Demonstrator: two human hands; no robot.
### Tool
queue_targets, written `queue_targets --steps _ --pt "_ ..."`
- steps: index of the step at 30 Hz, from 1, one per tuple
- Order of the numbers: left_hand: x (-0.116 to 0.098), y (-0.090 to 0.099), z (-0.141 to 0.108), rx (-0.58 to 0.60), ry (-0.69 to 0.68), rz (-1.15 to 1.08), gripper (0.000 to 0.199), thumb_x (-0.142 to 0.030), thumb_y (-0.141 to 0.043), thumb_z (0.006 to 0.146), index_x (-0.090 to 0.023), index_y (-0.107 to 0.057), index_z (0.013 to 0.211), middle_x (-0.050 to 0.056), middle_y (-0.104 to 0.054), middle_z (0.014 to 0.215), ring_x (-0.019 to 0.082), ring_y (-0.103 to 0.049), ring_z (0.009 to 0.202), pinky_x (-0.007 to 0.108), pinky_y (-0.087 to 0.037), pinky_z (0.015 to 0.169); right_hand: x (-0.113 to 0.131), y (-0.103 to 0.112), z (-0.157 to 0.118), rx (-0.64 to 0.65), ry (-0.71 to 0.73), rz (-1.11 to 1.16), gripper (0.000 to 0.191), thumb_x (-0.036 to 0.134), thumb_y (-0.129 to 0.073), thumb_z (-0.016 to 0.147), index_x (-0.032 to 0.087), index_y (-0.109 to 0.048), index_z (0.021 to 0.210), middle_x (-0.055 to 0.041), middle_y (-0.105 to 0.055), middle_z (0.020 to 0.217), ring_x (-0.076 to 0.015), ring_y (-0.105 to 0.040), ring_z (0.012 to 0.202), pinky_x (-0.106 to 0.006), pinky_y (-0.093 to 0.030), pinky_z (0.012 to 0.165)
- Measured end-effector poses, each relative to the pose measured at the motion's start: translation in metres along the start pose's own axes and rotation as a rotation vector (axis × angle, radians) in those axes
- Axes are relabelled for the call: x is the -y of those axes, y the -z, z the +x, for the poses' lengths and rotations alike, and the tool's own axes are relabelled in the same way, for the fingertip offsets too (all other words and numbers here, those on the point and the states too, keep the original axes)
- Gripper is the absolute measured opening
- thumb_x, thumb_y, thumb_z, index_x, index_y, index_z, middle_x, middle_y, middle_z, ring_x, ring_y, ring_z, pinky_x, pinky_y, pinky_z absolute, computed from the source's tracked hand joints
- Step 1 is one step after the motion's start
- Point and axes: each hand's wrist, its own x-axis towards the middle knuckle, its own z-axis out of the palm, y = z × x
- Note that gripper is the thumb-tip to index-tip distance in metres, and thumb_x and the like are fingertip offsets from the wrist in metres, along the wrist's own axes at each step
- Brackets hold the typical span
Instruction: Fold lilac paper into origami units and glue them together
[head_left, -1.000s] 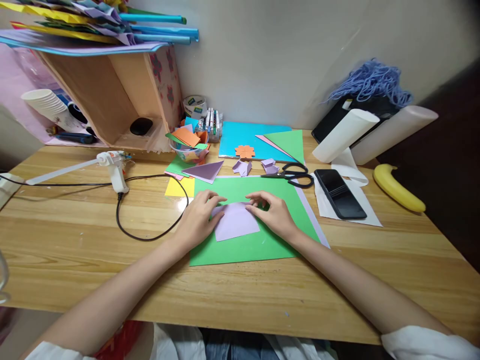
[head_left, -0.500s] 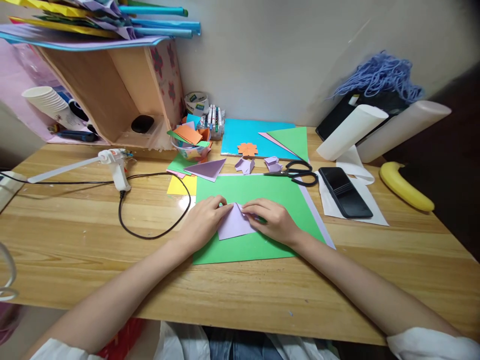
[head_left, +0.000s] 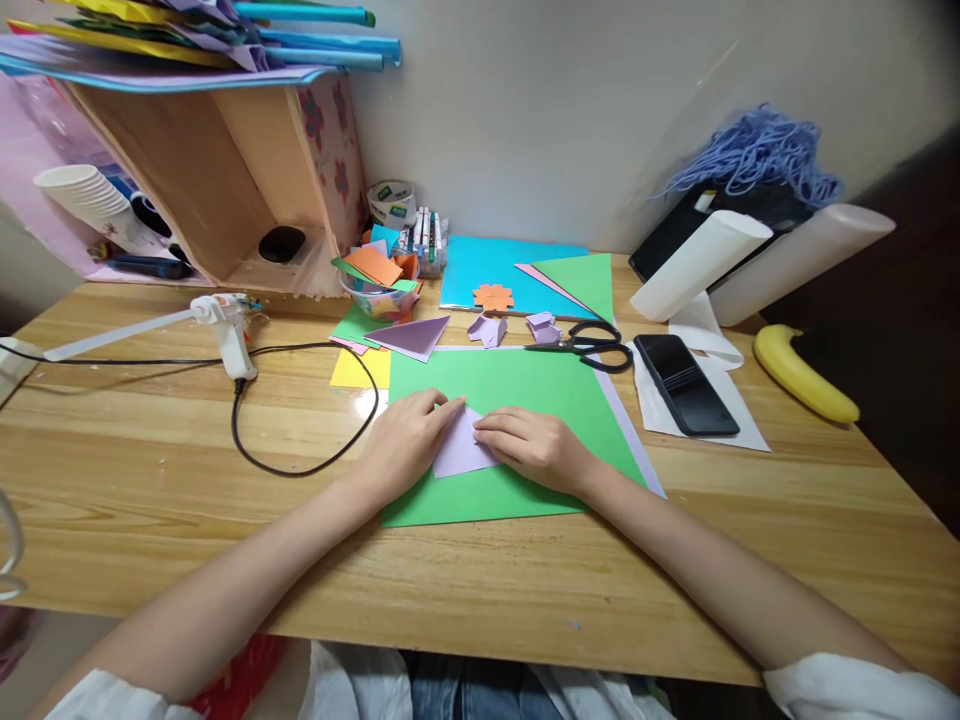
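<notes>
A folded light purple paper (head_left: 459, 452) lies on the green sheet (head_left: 555, 385) in front of me. My left hand (head_left: 411, 440) has its thumb and fingertips pinched at the paper's upper left edge, near its top corner. The closed fingers of my right hand (head_left: 534, 450) press on the paper's right side, covering that edge. Behind the green sheet are two small folded purple pieces (head_left: 487, 330) (head_left: 544, 327), black-handled scissors (head_left: 589, 345) and a purple paper triangle (head_left: 416, 338).
A white glue gun (head_left: 232, 335) with a looping black cable stands at the left. Orange cutout (head_left: 493, 297) lies on a blue sheet (head_left: 465, 270). Phone (head_left: 686, 385), banana (head_left: 804, 375) and paper roll (head_left: 701, 265) are at the right. A bowl of scraps (head_left: 379, 298) is behind.
My right hand's fingertips have slid slightly down and left along the purple paper, whose right side now looks folded flatter. My left hand has stayed at the upper left edge.
</notes>
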Motion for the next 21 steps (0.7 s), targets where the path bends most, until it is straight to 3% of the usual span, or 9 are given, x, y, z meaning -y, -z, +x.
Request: queue_targets --steps 16,21 --pt "-0.003 0.0038 0.0019 0.062 -0.017 0.052 0.031 -0.022 -0.035 0.091 -0.025 -0.051 0.118 0.007 -0.054 0.1 0.018 -0.05 0.082 0.03 -0.04 0.067 -0.0011 0.0013 0.0002 0.052 0.035 -0.034 0.025 0.013 -0.04 0.088 0.02 -0.062 0.097 -0.0067 -0.066 0.101 -0.0182 -0.06 0.095 -0.032 -0.052 0.076" --pt "-0.0098 0.0099 0.004 0.079 -0.04 0.048 0.034 -0.039 -0.038 0.089 -0.021 -0.054 0.113 0.007 -0.055 0.097 0.02 -0.049 0.081 0.032 -0.038 0.069 -0.0029 0.0024 0.0013 0.055 0.063 -0.049 0.023 0.013 -0.042 0.088 0.017 -0.062 0.096 -0.0078 -0.066 0.099 -0.0183 -0.06 0.093 -0.031 -0.052 0.074"
